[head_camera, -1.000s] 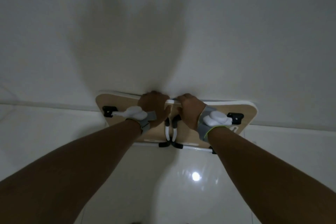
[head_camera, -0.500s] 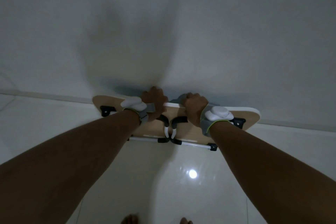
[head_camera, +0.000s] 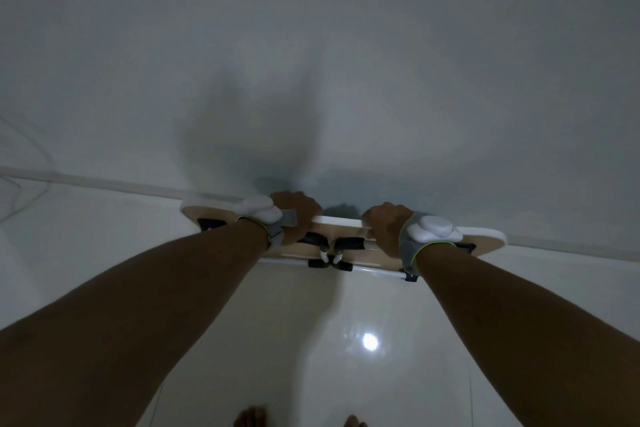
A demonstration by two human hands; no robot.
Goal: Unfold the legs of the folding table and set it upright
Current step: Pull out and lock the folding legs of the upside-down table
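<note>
Folding table [head_camera: 349, 236] sits centre of frame, a bit below the middle, held out in front of the person w/ its underside facing the camera. Wood-tone panel, white rim. It looks tipped toward flat, far edge near the wall [head_camera: 311, 45], so the leg hardware is in reach.

Left hand [head_camera: 296, 218] is curled over the far long edge, just left of centre, fingers wrapped round the rim & hidden behind it. Right hand [head_camera: 384, 229] grips the same edge just right of centre, knuckles up. Both closed tight on the tabletop. Two grips near the middle balance the board, so it doesn't swing while carried.

Each wrist has a grey strap w/ a white pod: left wrist sensor [head_camera: 258, 211], right wrist sensor [head_camera: 434, 230].

Legs not unfolded yet. White tube legs [head_camera: 330, 251] lie folded against the underside, curved ends meeting near centre between the hands, black foam sleeves by them. A straight white bar [head_camera: 377, 270] runs along the near edge w/ black clips. Black hinge brackets [head_camera: 207, 224] at the left & right ends.

Below, glossy white tiled floor [head_camera: 311, 340] w/ a lamp reflection lower centre-right. Bare toes [head_camera: 251, 418] at the bottom edge. Can't tell if the table touches anything; it seems to hang free above the floor.

Judgement: early stage. Likely next is laying it underside-up on the floor, freeing the hands for the legs.
</note>
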